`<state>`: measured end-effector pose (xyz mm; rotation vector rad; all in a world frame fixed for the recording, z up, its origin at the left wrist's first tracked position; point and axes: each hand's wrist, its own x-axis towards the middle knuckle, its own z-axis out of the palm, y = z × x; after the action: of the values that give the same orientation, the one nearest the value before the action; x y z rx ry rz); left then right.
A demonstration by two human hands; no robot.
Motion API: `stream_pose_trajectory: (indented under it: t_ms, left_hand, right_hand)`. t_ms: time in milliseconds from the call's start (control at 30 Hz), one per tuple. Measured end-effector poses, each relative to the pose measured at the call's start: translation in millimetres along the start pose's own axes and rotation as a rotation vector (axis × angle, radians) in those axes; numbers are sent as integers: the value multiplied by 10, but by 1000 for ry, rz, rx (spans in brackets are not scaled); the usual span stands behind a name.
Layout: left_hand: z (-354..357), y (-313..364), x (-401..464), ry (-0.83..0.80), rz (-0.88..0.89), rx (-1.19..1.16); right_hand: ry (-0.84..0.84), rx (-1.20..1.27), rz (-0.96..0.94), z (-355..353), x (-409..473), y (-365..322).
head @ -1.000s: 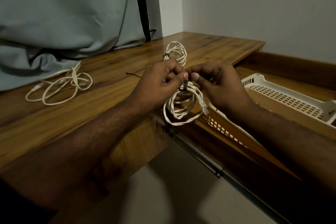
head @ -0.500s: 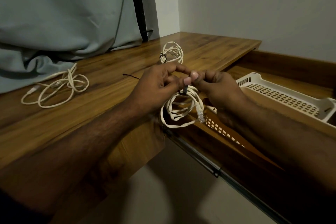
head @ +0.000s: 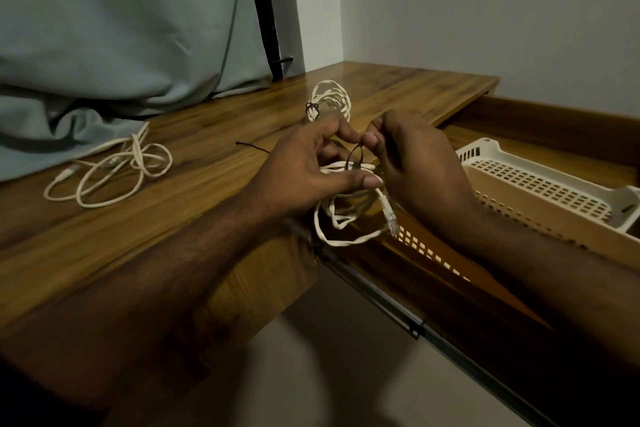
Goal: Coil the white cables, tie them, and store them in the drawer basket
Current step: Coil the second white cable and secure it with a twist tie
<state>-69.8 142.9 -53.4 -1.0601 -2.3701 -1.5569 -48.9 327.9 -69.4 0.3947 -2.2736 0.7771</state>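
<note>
Count, head view. White cables: 3 — 1 coil in the hands (head: pixel 346 215), 1 tied coil on the counter (head: pixel 330 97), 1 loose cable at left (head: pixel 110 173). Dark ties: 3 — 1 on the held coil (head: pixel 354 157), 1 on the far coil (head: pixel 311 108), 1 lying loose (head: pixel 252 146). Baskets: 1 (head: pixel 540 184). Hands: 2, left hand (head: pixel 304 166), right hand (head: pixel 415 163).

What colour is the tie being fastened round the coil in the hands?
Dark, black or dark brown, against the white coil; the tie shows in the head view.

glossy wood desk (head: pixel 194 191), perforated plastic basket (head: pixel 540 184), matt cloth curtain (head: pixel 121 28).
</note>
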Motion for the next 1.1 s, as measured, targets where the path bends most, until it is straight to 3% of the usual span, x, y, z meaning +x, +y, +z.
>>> stream_pose_trajectory:
  t_ms: [133, 333, 467, 667, 900, 1100]
  left_hand:
    - [-3, 7, 8, -17, 14, 44]
    - [40, 4, 9, -64, 155, 264]
    - [27, -1, 5, -55, 135, 264]
    - [21, -16, 20, -28, 219, 370]
    - [32, -6, 20, 18, 219, 324]
    - [45, 10, 6, -1, 94, 215]
  right_hand:
    - [20, -27, -16, -6, 13, -15]
    - [40, 153, 150, -53, 81, 17]
    - [82, 280, 273, -83, 89, -3]
    - [15, 431, 182, -85, 45, -98]
    - [13, 485, 150, -141, 54, -173]
    - [-7, 642, 198, -151, 41, -266]
